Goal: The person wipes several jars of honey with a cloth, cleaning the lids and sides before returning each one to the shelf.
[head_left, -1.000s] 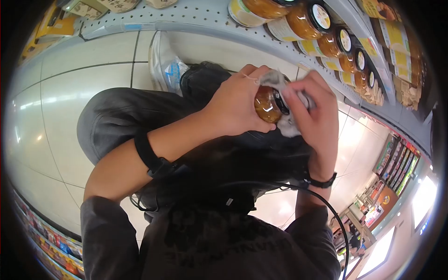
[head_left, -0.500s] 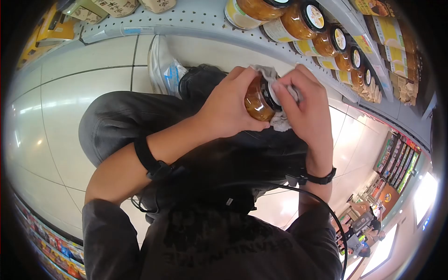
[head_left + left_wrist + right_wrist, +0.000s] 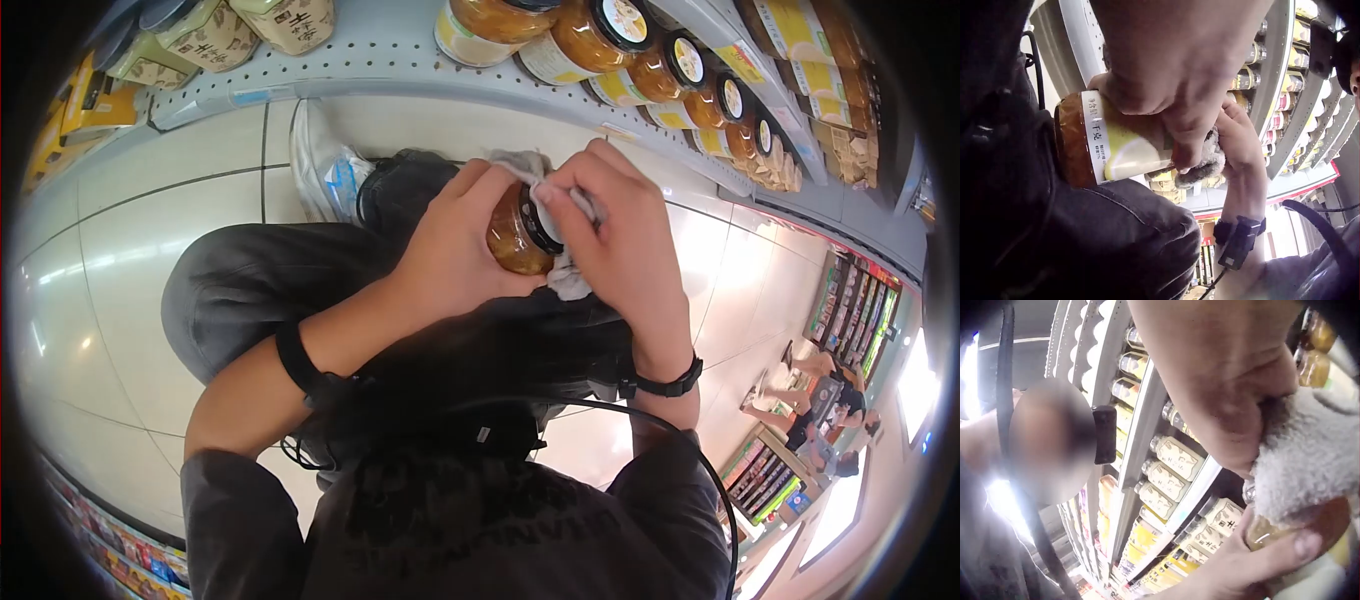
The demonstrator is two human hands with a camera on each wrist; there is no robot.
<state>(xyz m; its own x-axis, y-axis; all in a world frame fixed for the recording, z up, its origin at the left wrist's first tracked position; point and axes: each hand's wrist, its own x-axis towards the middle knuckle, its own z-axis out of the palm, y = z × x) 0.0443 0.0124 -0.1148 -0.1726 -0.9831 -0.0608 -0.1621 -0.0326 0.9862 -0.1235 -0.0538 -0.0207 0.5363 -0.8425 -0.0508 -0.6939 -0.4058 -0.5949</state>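
A glass jar of amber preserve with a black lid is tilted over the lap in the head view. The left hand grips it round the body, thumb on the near side. A grey fluffy cloth is bunched in the fingers of the right hand, held against the lid end. In the left wrist view the jar's yellow and white label shows below the left fingers. Up close in the right wrist view, the cloth hides much of the lid and the jar's upper part.
A grey perforated shelf runs ahead, with several similar jars at right and beige-labelled containers at left. Bent knees lie below the hands. A black cable crosses by the right forearm. Other people are far right.
The hands, jar and cloth have shifted left in the head view, and the shelf has shifted left and down too. The right hand's cloth has moved about the lid; both grips stay.
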